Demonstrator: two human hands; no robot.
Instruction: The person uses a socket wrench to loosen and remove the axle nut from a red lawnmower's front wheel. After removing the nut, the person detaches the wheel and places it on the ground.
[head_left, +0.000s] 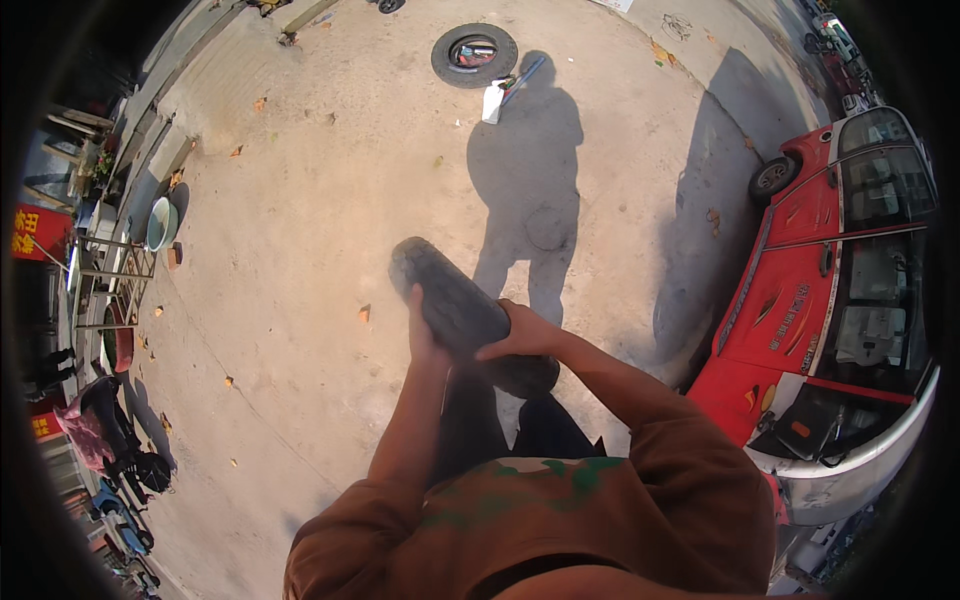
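Note:
A black tire point(450, 295), seen along its outer tread, is held up in front of my legs, tilted from far left to near right. My left hand point(427, 338) lies along its left side, fingers pressed to the rubber. My right hand point(520, 332) wraps round the right side, its thumb reaching across the tread. Both hands grip the tire. Its near end sits close to my knees, and its lower part is hidden.
Another tire point(443, 62) lies flat ahead with several tools inside its ring. Beside it are a white container point(492, 103) and a long bluish bar point(525, 78). A red van point(770, 310) stands at right. A basin point(161, 223), metal rack point(110, 270) and scooter point(120, 430) line the left.

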